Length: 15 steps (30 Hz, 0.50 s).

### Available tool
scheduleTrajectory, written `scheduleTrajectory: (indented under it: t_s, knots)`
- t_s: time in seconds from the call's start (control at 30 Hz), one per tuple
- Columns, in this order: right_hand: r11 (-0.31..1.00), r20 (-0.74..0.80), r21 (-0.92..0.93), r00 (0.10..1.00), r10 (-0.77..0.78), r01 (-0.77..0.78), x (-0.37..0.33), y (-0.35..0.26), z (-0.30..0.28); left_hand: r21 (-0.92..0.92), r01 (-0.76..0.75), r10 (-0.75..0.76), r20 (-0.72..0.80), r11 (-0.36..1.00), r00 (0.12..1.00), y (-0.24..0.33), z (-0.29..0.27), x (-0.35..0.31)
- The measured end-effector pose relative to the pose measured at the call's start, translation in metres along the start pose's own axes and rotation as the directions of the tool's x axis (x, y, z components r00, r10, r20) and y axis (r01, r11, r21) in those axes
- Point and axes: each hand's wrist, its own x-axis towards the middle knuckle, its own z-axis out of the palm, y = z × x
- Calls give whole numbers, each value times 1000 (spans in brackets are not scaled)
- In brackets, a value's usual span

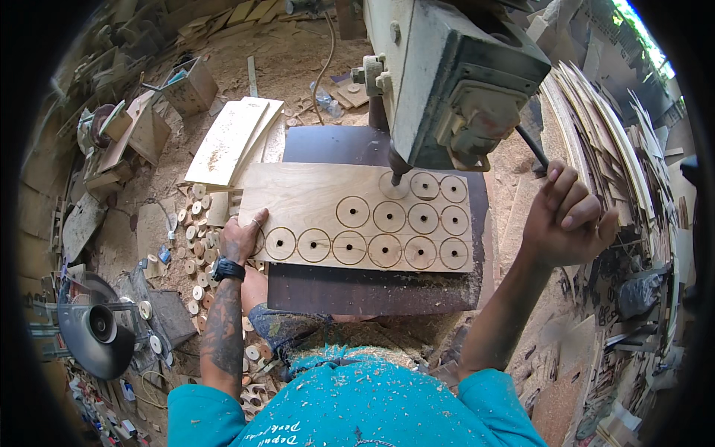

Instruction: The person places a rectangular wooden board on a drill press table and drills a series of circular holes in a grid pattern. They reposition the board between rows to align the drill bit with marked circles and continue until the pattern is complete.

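A pale wooden board point(298, 195) lies on the dark drill-press table point(372, 292). Rings with dark centre holes are cut in rows along its near edge and right part. My left hand point(240, 240), wearing a watch and a ring, grips the board's left end with the thumb on top; its other fingers are partly hidden. On the right, my right hand point(572, 212) is raised, fingers curled at the end of the drill press's black feed lever point(530, 143). The spindle and cutter point(398, 167) of the drill press point(454, 82) come down on a ring in the far row.
Pale boards point(227, 141) are stacked beyond the table on the left. Many cut wooden discs point(197, 262) lie heaped beside my left arm. A fan point(100, 324) stands at lower left. Thin wood offcuts point(633, 186) lean along the right side. Sawdust covers the floor.
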Motion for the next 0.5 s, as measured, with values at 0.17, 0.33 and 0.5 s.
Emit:
scheduleTrajectory:
  t_s: [0.17,0.33,0.5]
  knots:
    - [959,274,-221,932,238,-180,16,-24,-7,-16,-45,45,-8,999,999,-3,3,0]
    - [605,213,-722,725,655,-335,40,-46,4,24,-13,13,-5,1000,1000,-8,4,7]
    - [437,75,-871,820,568,-223,29,-31,18,-36,-83,81,-44,996,996,-13,8,8]
